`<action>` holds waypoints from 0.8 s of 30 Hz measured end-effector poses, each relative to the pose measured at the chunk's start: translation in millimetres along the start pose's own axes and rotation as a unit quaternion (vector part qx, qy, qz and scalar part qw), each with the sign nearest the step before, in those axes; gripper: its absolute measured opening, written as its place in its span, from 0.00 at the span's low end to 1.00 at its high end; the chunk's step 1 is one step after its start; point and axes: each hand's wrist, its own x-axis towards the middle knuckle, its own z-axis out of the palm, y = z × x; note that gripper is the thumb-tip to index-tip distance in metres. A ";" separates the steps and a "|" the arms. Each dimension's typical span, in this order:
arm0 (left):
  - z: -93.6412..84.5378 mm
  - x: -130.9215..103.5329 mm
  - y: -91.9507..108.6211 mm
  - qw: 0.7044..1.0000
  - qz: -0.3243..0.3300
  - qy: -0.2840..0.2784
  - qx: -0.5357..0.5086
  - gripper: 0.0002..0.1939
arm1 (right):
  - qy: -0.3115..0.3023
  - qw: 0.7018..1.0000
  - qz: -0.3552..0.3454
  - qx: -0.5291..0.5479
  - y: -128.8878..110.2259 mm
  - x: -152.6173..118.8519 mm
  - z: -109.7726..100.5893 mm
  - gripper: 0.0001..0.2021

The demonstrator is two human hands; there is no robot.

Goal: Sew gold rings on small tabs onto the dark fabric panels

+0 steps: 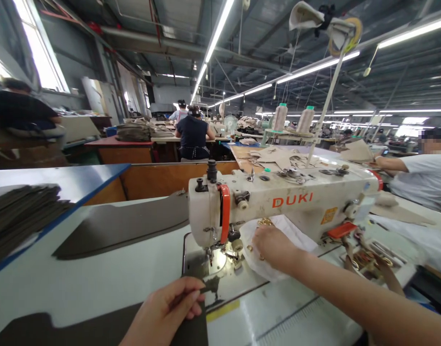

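- The person's left hand [173, 305] pinches a small dark strip [205, 289].
- Beneath it lies a smooth, matte, grey-brown panel [195, 329].
- The right hand [273, 245] curls over shiny gold-coloured rings [265, 221] on white sheeting [292, 232]; its grip is hidden.

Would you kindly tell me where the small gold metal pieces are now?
In the head view, just right of centre, the gold metal pieces lie on a white sheet by the sewing machine, at the fingers of the right hand.
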 end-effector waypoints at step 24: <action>0.9 -0.3 0.4 1.000 0.013 -0.013 0.002 0.17 | 0.090 0.974 0.067 0.197 -3.2 2.1 9.2 0.10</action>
